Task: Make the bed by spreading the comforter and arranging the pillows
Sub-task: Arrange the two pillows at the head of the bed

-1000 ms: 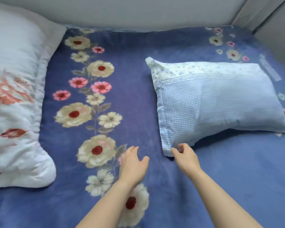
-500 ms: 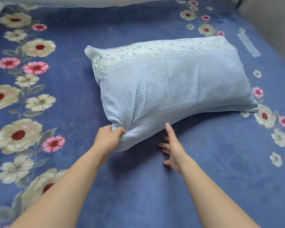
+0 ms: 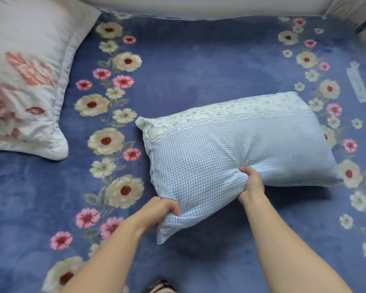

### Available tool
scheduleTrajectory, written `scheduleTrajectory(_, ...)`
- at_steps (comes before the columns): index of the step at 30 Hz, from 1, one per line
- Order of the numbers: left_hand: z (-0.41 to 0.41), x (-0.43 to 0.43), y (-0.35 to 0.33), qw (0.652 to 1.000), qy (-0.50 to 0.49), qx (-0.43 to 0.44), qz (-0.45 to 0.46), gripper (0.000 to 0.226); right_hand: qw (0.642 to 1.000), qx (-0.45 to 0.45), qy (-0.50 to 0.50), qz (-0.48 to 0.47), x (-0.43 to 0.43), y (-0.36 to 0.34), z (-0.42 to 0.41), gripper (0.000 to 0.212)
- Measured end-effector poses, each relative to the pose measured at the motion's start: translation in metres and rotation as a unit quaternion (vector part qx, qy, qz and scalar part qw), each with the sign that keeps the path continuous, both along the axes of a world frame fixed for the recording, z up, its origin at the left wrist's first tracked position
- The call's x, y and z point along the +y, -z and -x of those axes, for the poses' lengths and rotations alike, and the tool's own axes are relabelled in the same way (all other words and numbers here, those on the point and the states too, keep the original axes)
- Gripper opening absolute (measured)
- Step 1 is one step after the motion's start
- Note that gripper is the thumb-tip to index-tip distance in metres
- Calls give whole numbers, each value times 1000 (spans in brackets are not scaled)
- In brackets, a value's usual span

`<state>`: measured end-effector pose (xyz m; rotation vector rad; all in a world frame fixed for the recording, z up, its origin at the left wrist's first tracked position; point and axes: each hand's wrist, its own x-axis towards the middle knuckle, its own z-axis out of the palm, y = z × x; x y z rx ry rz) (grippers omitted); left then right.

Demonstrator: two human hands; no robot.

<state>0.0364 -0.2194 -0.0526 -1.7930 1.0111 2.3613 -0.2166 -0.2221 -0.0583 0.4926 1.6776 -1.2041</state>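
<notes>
A light blue checked pillow (image 3: 230, 153) with a floral band along its far edge lies right of centre on the blue flowered blanket (image 3: 199, 66). Its near edge is lifted off the blanket. My left hand (image 3: 161, 210) grips the pillow's near left corner. My right hand (image 3: 250, 182) pinches the fabric in the middle of its near edge. A white folded comforter (image 3: 23, 77) with red flower prints sits at the far left of the bed.
A pale wall or headboard (image 3: 199, 7) runs along the far side of the bed, with a grey surface at the right corner. A white label (image 3: 358, 84) is sewn on the blanket near the right edge. Something dark shows at the bottom edge.
Both hands went from open near the pillow to gripping its near edge. The pillow's near side has risen off the blanket, and the view has pulled back so the white comforter shows again.
</notes>
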Motion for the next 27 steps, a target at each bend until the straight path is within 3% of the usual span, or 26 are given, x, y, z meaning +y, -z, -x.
scheduleTrajectory(4, -26, 0, -17, 999, 31, -26, -33, 16, 1000, 11, -9, 28, -5, -18, -23, 50)
scheduleTrajectory(7, -58, 8, -23, 996, 48, -69, -3, 15, 995, 40, -35, 90, -2, -38, -49, 41)
scheduleTrajectory(11, -120, 33, -30, 991, -100, -80, 33, 20, 978, 75, -82, 177, 20, -76, -112, 21)
scheduleTrajectory(14, -188, 65, -47, 976, -206, -46, 54, 10, 961, 93, -128, 225, 59, -108, -178, 22)
scheduleTrajectory(16, -236, 89, -49, 969, -237, -31, 64, 31, 953, 102, -160, 236, 89, -125, -220, 27)
scheduleTrajectory(20, -329, 155, -91, 966, -229, -55, 110, 46, 933, 103, -253, 232, 154, -162, -322, 37)
scheduleTrajectory(23, -393, 183, -93, 964, -240, -49, 108, 46, 914, 86, -313, 244, 185, -185, -394, 14)
scheduleTrajectory(27, -482, 208, -73, 959, -269, -34, 85, 56, 898, 31, -370, 238, 205, -193, -482, 15)
